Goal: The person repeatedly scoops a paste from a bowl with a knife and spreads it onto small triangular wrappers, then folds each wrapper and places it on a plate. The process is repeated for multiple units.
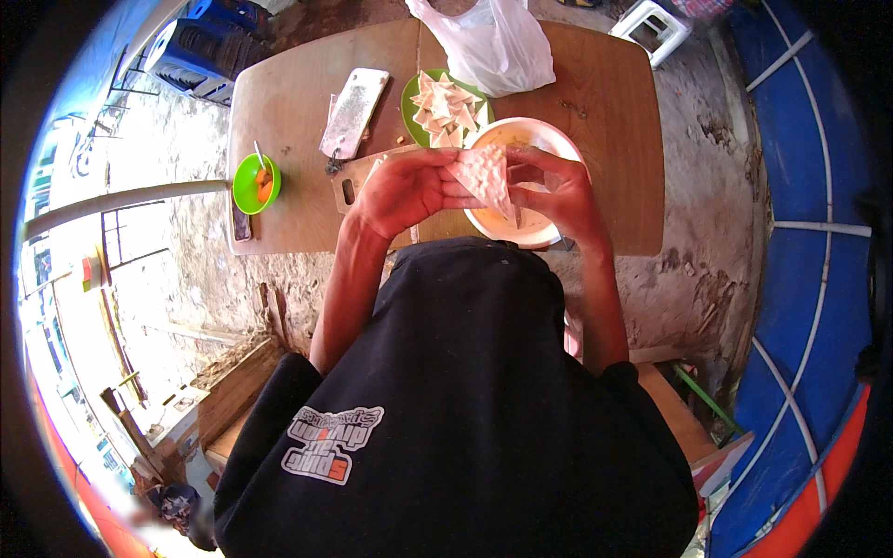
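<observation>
Both my hands are raised over the near side of a wooden table, holding a pale triangular piece [482, 170] with a lumpy, pinkish-white surface; its kind is unclear. My left hand [402, 192] grips its left side, palm partly turned up. My right hand [556, 191] has fingers and thumb closed on its right side. Below the right hand stands a wide pale bowl [569, 149] with an orange-tinged mixture inside, partly hidden by the hands. Just beyond the hands, a green plate [407, 100] bears a heap of similar pale triangles [446, 107].
A white plastic bag [493, 51] sits at the table's far side. Left of the plate lies a flat whitish rectangular item [356, 112]. A board with a handle slot [341, 177] is partly under my left hand. Far left stands a lime-green bowl [240, 197] with orange pieces and a utensil.
</observation>
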`<state>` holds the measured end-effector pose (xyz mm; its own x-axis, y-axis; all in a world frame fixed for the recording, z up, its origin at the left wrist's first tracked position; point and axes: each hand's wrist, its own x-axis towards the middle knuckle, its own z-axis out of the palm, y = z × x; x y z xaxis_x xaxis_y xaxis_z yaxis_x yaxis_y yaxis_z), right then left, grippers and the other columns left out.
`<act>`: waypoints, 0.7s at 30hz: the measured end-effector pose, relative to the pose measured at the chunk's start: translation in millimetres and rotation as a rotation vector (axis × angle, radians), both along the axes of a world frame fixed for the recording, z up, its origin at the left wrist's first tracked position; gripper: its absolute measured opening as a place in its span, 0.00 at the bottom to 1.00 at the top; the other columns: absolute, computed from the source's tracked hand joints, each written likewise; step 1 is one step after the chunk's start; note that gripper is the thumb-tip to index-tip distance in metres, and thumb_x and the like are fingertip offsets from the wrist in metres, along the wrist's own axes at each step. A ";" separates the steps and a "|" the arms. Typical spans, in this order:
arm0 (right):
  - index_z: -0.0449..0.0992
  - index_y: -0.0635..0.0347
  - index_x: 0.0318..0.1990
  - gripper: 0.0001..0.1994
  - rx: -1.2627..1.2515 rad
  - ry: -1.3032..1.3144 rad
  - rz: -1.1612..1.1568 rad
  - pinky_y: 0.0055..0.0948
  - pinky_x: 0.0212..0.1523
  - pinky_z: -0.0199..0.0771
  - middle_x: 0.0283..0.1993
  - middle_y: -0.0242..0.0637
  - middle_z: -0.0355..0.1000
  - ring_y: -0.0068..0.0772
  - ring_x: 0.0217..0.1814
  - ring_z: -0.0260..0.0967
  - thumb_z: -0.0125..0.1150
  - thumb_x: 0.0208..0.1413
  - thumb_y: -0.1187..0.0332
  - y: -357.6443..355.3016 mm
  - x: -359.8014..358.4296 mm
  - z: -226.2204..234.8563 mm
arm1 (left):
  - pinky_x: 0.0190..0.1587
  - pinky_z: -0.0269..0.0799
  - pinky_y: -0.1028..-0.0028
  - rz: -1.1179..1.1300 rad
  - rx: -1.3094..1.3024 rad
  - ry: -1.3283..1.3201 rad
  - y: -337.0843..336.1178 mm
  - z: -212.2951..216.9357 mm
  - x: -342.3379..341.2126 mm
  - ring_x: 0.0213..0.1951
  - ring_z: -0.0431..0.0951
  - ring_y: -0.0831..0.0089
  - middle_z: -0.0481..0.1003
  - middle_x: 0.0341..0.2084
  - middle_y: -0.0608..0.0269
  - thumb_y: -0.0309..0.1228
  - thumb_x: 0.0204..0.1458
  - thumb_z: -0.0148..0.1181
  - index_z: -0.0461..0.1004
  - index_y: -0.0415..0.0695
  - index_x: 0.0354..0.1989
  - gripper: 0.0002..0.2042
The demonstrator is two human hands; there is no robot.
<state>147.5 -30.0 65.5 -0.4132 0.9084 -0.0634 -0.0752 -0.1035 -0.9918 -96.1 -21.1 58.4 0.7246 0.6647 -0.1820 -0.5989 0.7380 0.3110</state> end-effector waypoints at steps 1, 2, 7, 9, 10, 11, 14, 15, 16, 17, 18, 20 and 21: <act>0.75 0.66 0.51 0.22 0.000 0.018 0.036 0.25 0.48 0.75 0.45 0.37 0.77 0.25 0.43 0.75 0.69 0.46 0.79 1.6 0.9 7.2 | 0.61 0.64 0.56 0.006 -0.002 0.045 0.8 2.1 -0.3 0.50 0.76 0.54 0.74 0.48 0.42 0.31 0.62 0.42 0.67 0.29 0.53 0.19; 0.75 0.66 0.51 0.23 -0.005 0.041 0.070 0.24 0.48 0.75 0.44 0.37 0.77 0.25 0.42 0.75 0.70 0.45 0.79 2.7 1.0 11.5 | 0.59 0.66 0.58 0.012 -0.005 0.089 1.3 3.6 0.2 0.49 0.77 0.54 0.75 0.47 0.41 0.31 0.61 0.43 0.67 0.28 0.52 0.18; 0.75 0.67 0.52 0.24 -0.033 0.025 0.108 0.24 0.48 0.75 0.42 0.37 0.77 0.25 0.43 0.75 0.71 0.43 0.78 4.7 0.2 9.3 | 0.56 0.71 0.63 0.012 0.065 0.243 -0.3 12.3 -0.2 0.44 0.80 0.58 0.77 0.43 0.43 0.31 0.61 0.47 0.71 0.27 0.49 0.18; 0.75 0.68 0.52 0.24 -0.044 0.035 0.117 0.24 0.48 0.75 0.42 0.37 0.77 0.25 0.42 0.75 0.72 0.43 0.77 4.6 0.1 5.4 | 0.55 0.72 0.63 0.048 0.133 0.350 -4.5 16.6 0.7 0.43 0.80 0.59 0.77 0.42 0.44 0.32 0.61 0.47 0.71 0.27 0.48 0.18; 0.75 0.68 0.51 0.24 -0.055 0.042 0.117 0.24 0.48 0.76 0.42 0.37 0.77 0.25 0.42 0.75 0.72 0.43 0.77 4.3 -0.3 3.5 | 0.55 0.72 0.64 0.051 0.134 0.397 -5.2 18.8 1.3 0.43 0.80 0.59 0.77 0.42 0.44 0.32 0.61 0.47 0.71 0.27 0.49 0.18; 0.75 0.68 0.51 0.24 -0.073 0.052 0.115 0.25 0.47 0.76 0.42 0.37 0.77 0.25 0.42 0.75 0.72 0.44 0.77 3.8 -1.0 1.9 | 0.55 0.72 0.64 0.054 0.147 0.440 -5.9 21.0 1.8 0.43 0.80 0.60 0.77 0.42 0.45 0.32 0.61 0.47 0.71 0.27 0.49 0.18; 0.75 0.68 0.50 0.22 -0.034 0.062 0.069 0.25 0.47 0.76 0.42 0.36 0.76 0.25 0.42 0.75 0.72 0.44 0.76 2.6 -5.1 -2.2 | 0.54 0.73 0.65 0.063 0.188 0.543 -9.3 26.9 1.7 0.43 0.80 0.60 0.77 0.43 0.45 0.32 0.61 0.47 0.70 0.27 0.50 0.18; 0.76 0.68 0.49 0.21 -0.027 0.079 0.053 0.25 0.47 0.76 0.42 0.36 0.76 0.25 0.42 0.75 0.72 0.45 0.76 2.2 -6.7 -3.3 | 0.54 0.73 0.66 0.067 0.202 0.573 -10.2 28.1 1.7 0.43 0.80 0.60 0.76 0.43 0.45 0.32 0.62 0.47 0.70 0.27 0.50 0.18; 0.76 0.68 0.48 0.20 -0.027 0.101 0.037 0.25 0.47 0.76 0.42 0.36 0.76 0.25 0.42 0.75 0.72 0.45 0.76 1.7 -8.3 -4.2 | 0.54 0.73 0.66 0.057 0.221 0.573 -10.4 28.7 2.1 0.43 0.80 0.60 0.76 0.43 0.45 0.33 0.62 0.47 0.70 0.27 0.51 0.19; 0.76 0.68 0.47 0.19 -0.024 0.122 0.020 0.25 0.46 0.76 0.41 0.35 0.76 0.25 0.42 0.75 0.72 0.45 0.76 1.3 -9.9 -5.1 | 0.54 0.74 0.66 0.048 0.240 0.573 -10.5 29.0 2.3 0.43 0.80 0.60 0.76 0.44 0.45 0.33 0.62 0.46 0.69 0.26 0.51 0.19; 0.77 0.68 0.46 0.18 -0.034 0.125 0.007 0.25 0.46 0.76 0.41 0.35 0.76 0.25 0.42 0.75 0.72 0.45 0.76 0.9 -11.0 -5.8 | 0.53 0.74 0.67 0.044 0.266 0.566 -10.7 28.9 2.7 0.43 0.80 0.60 0.76 0.44 0.45 0.33 0.62 0.46 0.69 0.26 0.51 0.19; 0.77 0.68 0.44 0.17 -0.051 0.131 -0.021 0.25 0.46 0.76 0.41 0.35 0.75 0.24 0.42 0.75 0.71 0.46 0.75 -0.4 -13.2 -7.1 | 0.53 0.74 0.67 0.046 0.277 0.570 -11.6 28.1 4.8 0.43 0.80 0.60 0.76 0.44 0.45 0.35 0.63 0.46 0.69 0.26 0.52 0.20; 0.77 0.67 0.44 0.16 -0.025 0.114 -0.038 0.24 0.45 0.76 0.41 0.35 0.76 0.24 0.41 0.75 0.72 0.46 0.75 -0.7 -14.5 -8.0 | 0.53 0.74 0.68 0.042 0.260 0.608 -12.5 27.8 5.9 0.42 0.80 0.60 0.76 0.44 0.45 0.36 0.63 0.46 0.68 0.26 0.52 0.21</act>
<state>133.0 -30.7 57.5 -0.3843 0.9223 -0.0406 -0.1914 -0.1226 -0.9738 -90.2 -33.6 86.1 0.5156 0.7678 -0.3804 -0.2871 0.5731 0.7676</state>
